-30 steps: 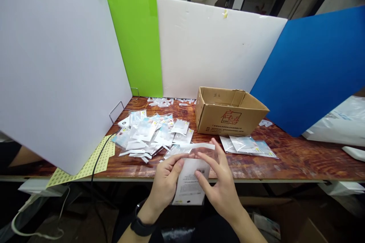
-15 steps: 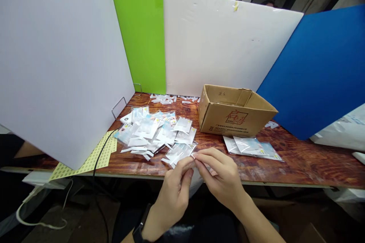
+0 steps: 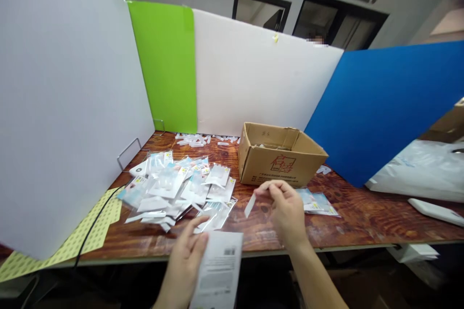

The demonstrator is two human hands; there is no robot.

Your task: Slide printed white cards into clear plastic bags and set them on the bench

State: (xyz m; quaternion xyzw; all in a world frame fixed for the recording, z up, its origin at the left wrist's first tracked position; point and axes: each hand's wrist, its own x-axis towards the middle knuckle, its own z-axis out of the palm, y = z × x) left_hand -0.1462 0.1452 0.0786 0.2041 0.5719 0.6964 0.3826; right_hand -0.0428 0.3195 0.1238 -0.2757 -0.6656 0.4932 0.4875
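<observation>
Hands now splitting apart, were pinched together half second ago. Right hand (image 3: pixel 286 210) pinching peeled thin white strip (image 3: pixel 250 205), lifting it above wooden table (image 3: pixel 362 222). Left hand (image 3: pixel 184 263) gripping flat white printed packet (image 3: pixel 217 270) at near edge. Strip looking detached; seal step likely following.

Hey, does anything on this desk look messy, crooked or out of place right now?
Yes. The clear packets lie in a loose, overlapping heap left of the cardboard box instead of a stack. Small white strips are scattered along the back by the white panel. The yellow sheet hangs over the table edge.
</observation>
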